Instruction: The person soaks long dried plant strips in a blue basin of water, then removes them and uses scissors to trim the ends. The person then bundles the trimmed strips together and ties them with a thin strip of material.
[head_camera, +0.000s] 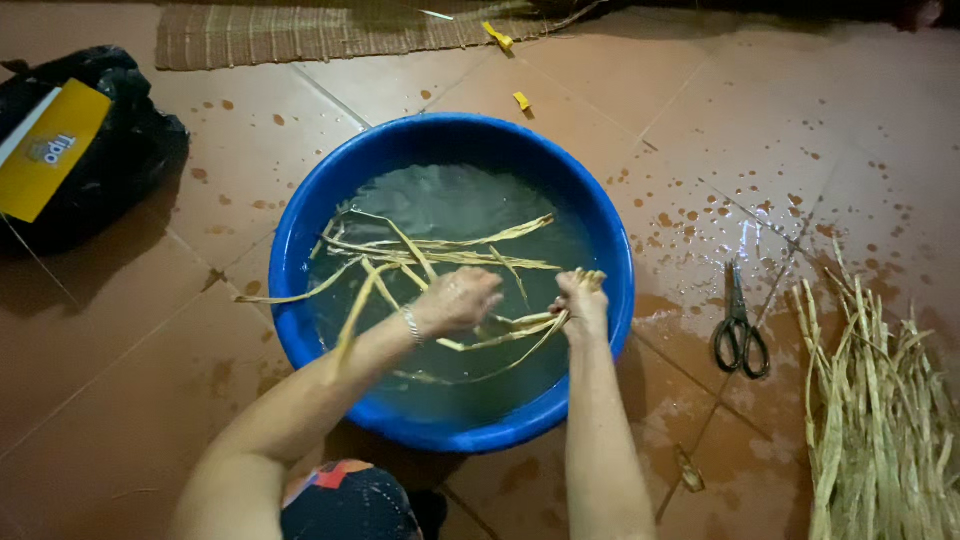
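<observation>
Head view, looking straight down at a wet floor of reddish-brown tiles (130, 360). A round blue plastic basin (300, 215) sits at the centre of the frame, filled with clear water. Long pale yellow straw strips (440, 250) float and soak in the water, crossing each other; 1 strip hangs out over the basin's left rim.

2 bare forearms reach up from the bottom edge into the basin. The left hand (458, 300), with a thin bracelet at the wrist, is just left of centre, its fingers curled down over wet strips at the water's surface; the grip looks clenched on them, though the fingertips are hidden. The right hand (583, 300) is just beside it to the right, near the basin's right rim, its grip clenched around a bunch of the same strips, whose ends stick up above the fist.

At the right of the frame, black-handled scissors (740, 325) lie shut on the tiles, well apart from the basin. A heap of dry straw (880, 420) fills the lower right corner. A black plastic bag (120, 150) with a yellow card on it lies in the upper left. A woven mat (300, 30) runs along the top edge, with 2 small yellow scraps (498, 36) near it
</observation>
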